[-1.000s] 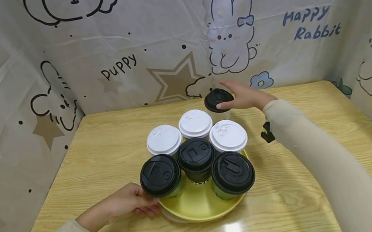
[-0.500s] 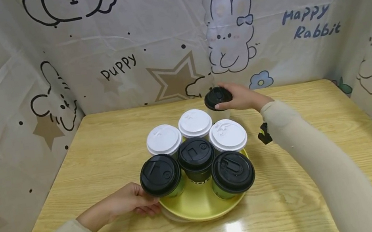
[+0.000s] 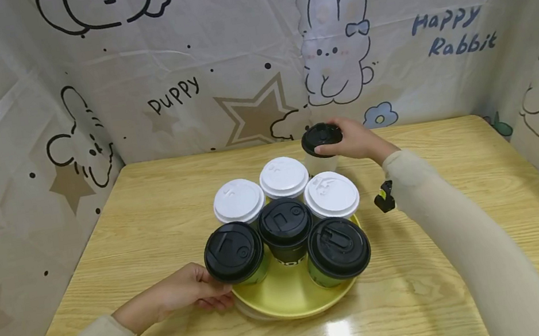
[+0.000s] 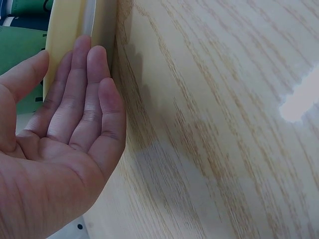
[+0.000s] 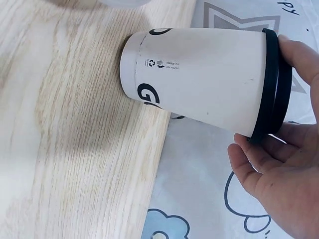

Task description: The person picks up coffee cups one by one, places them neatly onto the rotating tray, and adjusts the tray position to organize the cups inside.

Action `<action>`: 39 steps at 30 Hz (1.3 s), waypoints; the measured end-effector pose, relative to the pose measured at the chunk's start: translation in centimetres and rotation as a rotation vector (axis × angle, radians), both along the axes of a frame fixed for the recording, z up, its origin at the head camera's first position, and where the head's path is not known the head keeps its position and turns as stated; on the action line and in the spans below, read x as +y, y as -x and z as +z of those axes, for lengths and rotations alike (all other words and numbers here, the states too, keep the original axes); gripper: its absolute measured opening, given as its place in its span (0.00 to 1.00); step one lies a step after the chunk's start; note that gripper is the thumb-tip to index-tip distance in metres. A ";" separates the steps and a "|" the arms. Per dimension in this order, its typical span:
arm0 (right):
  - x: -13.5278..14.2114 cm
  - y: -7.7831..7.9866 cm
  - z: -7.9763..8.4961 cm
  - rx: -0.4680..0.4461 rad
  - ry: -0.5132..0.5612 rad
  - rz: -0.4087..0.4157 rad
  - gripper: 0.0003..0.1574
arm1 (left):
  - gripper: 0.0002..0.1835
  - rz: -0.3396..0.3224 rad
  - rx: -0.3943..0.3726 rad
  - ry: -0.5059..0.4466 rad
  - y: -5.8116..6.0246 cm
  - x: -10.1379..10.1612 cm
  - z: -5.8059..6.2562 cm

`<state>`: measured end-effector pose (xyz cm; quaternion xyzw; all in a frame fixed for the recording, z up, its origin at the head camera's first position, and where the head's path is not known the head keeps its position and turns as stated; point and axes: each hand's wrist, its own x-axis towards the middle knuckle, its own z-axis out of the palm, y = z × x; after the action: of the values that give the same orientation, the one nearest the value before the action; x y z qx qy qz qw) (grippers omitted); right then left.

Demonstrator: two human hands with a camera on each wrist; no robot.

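My right hand (image 3: 351, 139) grips the black lid of a white paper coffee cup (image 5: 199, 74) behind the tray, thumb on one side and fingers on the other. Whether that cup's base touches the table I cannot tell. My left hand (image 3: 188, 291) rests at the left edge of a round yellow tray (image 3: 289, 301). In the left wrist view its fingers lie fairly straight along the tray's outer side, thumb near a green cup. The tray bears green cups with black lids (image 3: 234, 253) (image 3: 339, 246), another black-lidded cup (image 3: 285, 222) between them, and white-lidded cups (image 3: 239, 200) (image 3: 283, 177) (image 3: 331, 195) behind.
A wooden table (image 3: 435, 259) lies under everything. Printed cloth (image 3: 228, 34) walls its back and both sides, close behind the right hand. The cups on the tray stand tightly together.
My right fingers have closed round the black lid, and that cup has shifted slightly to the right. The left hand, tray and other cups have kept their places.
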<state>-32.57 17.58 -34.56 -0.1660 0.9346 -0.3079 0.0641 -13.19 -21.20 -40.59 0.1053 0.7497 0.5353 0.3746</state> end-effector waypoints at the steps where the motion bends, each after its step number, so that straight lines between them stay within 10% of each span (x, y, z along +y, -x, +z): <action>1: 0.2 -0.1 -0.1 0.002 0.004 -0.006 0.53 | 0.15 0.000 -0.001 0.000 0.0 0.0 0.0; 21: 7.5 -7.6 2.0 0.107 -0.054 -0.074 0.55 | 0.15 -0.014 -0.007 -0.017 0.0 0.1 -0.4; 39: 10.0 -17.5 3.7 0.149 -0.147 0.162 0.45 | 0.15 -0.005 -0.018 -0.009 0.1 -0.1 -0.5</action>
<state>-15.04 27.58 -30.89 -0.2583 0.9403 -0.2194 0.0313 -13.30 -21.31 -41.05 0.1041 0.7437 0.5385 0.3822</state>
